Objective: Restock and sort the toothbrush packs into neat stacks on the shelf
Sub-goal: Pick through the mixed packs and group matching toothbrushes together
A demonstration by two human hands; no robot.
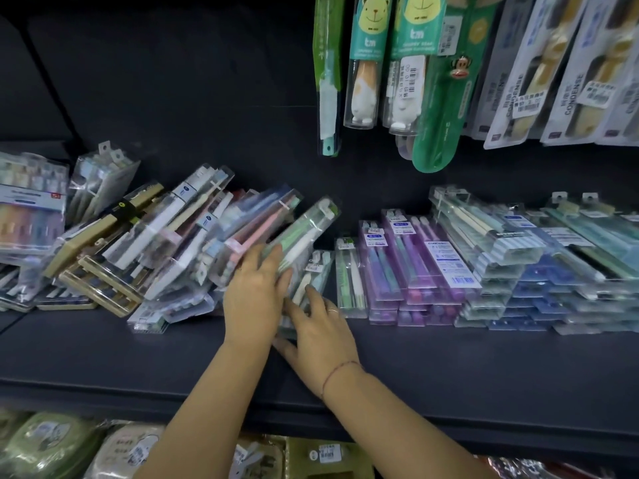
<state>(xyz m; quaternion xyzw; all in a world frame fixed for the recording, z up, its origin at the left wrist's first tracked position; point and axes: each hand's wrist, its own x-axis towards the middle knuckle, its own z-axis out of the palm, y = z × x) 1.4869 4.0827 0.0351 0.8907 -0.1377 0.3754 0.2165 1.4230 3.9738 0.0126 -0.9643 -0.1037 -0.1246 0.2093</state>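
Note:
A jumbled heap of clear toothbrush packs (166, 243) leans on the left of the dark shelf (449, 368). My left hand (256, 299) presses flat against the heap's right side, fingers on a green-and-white pack (307, 233) that tilts up to the right. My right hand (318, 330) rests on a low stack of pale packs (313, 274) lying flat just right of the heap, with its thumb at the stack's front end. Purple packs (411, 267) and clear and blue packs (511, 264) lie in neat stacks further right.
Children's toothbrushes with bear cards (366, 60) and grey CONDENSE packs (518, 81) hang from hooks above right. A multicolour pack (31, 205) stands at far left. The shelf below holds green and beige packaged goods (52, 444). Bare shelf runs along the front edge.

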